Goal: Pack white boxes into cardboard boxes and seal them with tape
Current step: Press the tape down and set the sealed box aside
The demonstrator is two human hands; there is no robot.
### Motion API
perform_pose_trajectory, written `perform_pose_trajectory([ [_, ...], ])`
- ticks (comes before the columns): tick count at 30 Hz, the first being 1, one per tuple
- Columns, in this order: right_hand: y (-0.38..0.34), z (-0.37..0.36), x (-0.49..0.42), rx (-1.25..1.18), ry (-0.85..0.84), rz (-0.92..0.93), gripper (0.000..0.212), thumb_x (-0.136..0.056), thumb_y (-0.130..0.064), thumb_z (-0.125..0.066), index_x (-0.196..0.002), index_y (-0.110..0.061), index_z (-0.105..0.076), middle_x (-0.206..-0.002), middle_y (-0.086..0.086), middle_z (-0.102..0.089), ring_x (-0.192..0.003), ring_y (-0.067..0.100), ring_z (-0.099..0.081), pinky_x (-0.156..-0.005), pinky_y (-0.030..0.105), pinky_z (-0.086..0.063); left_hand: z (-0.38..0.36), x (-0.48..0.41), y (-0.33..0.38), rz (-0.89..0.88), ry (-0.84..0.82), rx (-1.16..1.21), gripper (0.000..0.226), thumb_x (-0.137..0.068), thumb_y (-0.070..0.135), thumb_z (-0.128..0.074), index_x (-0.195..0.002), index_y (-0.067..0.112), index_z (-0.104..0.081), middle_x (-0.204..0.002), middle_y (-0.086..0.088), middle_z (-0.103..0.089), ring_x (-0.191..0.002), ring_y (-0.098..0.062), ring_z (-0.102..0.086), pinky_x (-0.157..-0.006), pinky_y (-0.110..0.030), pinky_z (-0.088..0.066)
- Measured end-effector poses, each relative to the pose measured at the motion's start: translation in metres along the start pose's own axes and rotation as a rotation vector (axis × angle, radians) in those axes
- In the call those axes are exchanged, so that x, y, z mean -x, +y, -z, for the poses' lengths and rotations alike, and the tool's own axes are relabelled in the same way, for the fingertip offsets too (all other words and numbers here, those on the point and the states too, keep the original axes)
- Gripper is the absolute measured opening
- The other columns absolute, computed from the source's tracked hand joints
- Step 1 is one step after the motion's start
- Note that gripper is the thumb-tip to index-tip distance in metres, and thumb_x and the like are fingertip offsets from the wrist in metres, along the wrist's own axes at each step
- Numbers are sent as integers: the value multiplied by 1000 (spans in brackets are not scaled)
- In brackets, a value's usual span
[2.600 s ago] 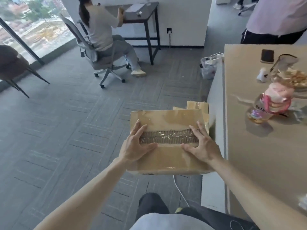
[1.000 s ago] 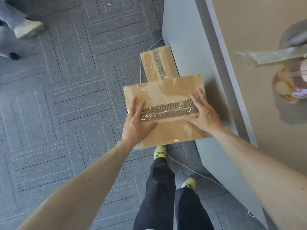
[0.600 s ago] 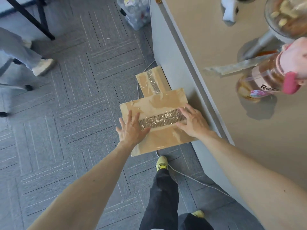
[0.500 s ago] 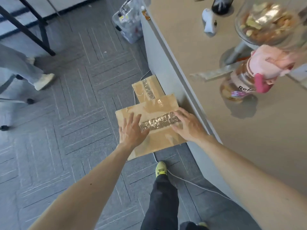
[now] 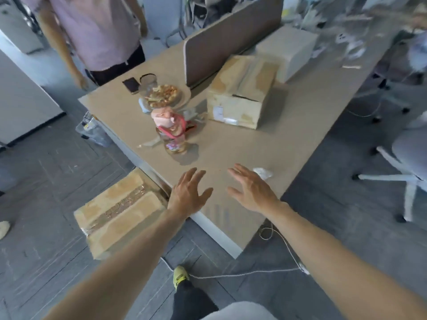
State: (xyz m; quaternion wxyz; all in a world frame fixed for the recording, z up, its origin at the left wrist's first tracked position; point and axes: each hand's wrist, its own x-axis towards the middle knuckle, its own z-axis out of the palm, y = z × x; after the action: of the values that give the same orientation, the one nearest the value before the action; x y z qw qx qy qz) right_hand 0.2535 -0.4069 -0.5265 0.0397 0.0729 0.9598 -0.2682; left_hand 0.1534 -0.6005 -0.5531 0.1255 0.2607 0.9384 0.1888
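Both of the person's arms reach forward over the near corner of a tan table (image 5: pixel 242 144). The left hand (image 5: pixel 188 196) and the right hand (image 5: pixel 250 190) are spread flat with fingers apart, palms down, holding nothing; whether they touch the table surface or hover just above it cannot be told. A sealed cardboard box (image 5: pixel 120 212) sits on the grey carpeted floor (image 5: pixel 46 172) at about eight o'clock from the hands, against the table's side, with a rough torn strip under clear tape running along its top. A second cardboard box (image 5: pixel 241 91) stands on the table at about one o'clock, its top flaps closed and taped. Beyond it, farther toward one o'clock, rests a pale white box (image 5: pixel 287 48), just beside a brown desk divider (image 5: pixel 231 33). At twelve o'clock from the hands stands a clear bottle (image 5: pixel 173 132) with a pink toy figure on top, and behind it a dish of snacks (image 5: pixel 163 94), a glass jar (image 5: pixel 147 82) and a dark phone (image 5: pixel 131 84). A small crumpled piece of clear plastic (image 5: pixel 262 173) lies just past the right hand's fingers. A white cable (image 5: pixel 242 272) trails over the floor near the person's yellow shoe (image 5: pixel 180 276). Another person in a pink shirt (image 5: pixel 97 28) stands at the table's far end, at about eleven o'clock.
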Motion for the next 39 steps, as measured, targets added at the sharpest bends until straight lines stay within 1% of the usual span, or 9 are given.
perform_pose_trajectory([
  [3,57,47,74,-7,80,-94,59,-97,-41,-53,-149,-20,-37,-159,3,-28,-143,25,-32,-112,36,-30,-24,7,86,-121,-29,-15,75,-84,68,-44,-146,25,-46,-154,-8,-40,-141,-30,-37,-111,-47,-38],
  [8,133,105,159,-32,155,-266,57,-97,-39,-54,-149,-19,-39,-159,-1,-27,-140,24,-35,-111,35,-31,-62,5,200,-290,-93,-64,61,-93,53,-55,-148,30,-41,-158,-1,-33,-142,-26,-36,-112,-43,-36],
  [11,165,125,184,-45,178,-341,59,-96,-43,-54,-149,-23,-39,-160,-6,-24,-139,24,-36,-111,36,-32,-75,-4,246,-338,-122,-82,60,-94,51,-55,-149,31,-39,-159,1,-31,-143,-25,-34,-112,-40,-33],
  [16,202,149,208,-43,212,-433,58,-96,-44,-54,-149,-25,-39,-160,-7,-23,-141,23,-36,-110,38,-33,-97,-30,303,-436,-184,-83,61,-95,51,-54,-149,29,-38,-158,1,-31,-142,-25,-35,-110,-41,-36],
  [20,237,176,220,-55,212,-492,58,-97,-43,-52,-150,-26,-35,-161,-10,-18,-143,19,-31,-111,38,-32,-112,-49,351,-500,-175,-101,61,-95,52,-52,-149,29,-37,-157,3,-32,-141,-22,-36,-109,-42,-38],
  [23,269,196,227,-59,227,-497,58,-97,-44,-52,-150,-27,-35,-162,-10,-17,-143,20,-32,-111,42,-35,-126,-66,381,-500,-211,-113,62,-95,54,-52,-149,29,-37,-157,3,-33,-141,-23,-37,-111,-42,-38],
  [29,362,249,227,-47,220,-459,59,-97,-44,-52,-151,-27,-34,-162,-9,-17,-144,21,-30,-111,41,-33,-154,-110,457,-482,-177,-137,60,-95,53,-52,-149,27,-40,-156,2,-34,-139,-24,-39,-111,-42,-39],
  [34,433,308,226,-37,167,-354,60,-97,-44,-52,-151,-27,-32,-162,-9,-16,-144,20,-30,-111,37,-32,-167,-133,512,-342,-139,-154,61,-95,56,-50,-149,29,-38,-157,2,-33,-139,-24,-39,-111,-43,-39],
  [39,477,354,201,-4,130,-247,60,-96,-45,-51,-151,-27,-33,-162,-7,-18,-141,24,-35,-109,42,-37,-167,-149,542,-255,-73,-162,58,-96,54,-50,-148,29,-40,-155,2,-35,-138,-23,-40,-109,-43,-39],
])
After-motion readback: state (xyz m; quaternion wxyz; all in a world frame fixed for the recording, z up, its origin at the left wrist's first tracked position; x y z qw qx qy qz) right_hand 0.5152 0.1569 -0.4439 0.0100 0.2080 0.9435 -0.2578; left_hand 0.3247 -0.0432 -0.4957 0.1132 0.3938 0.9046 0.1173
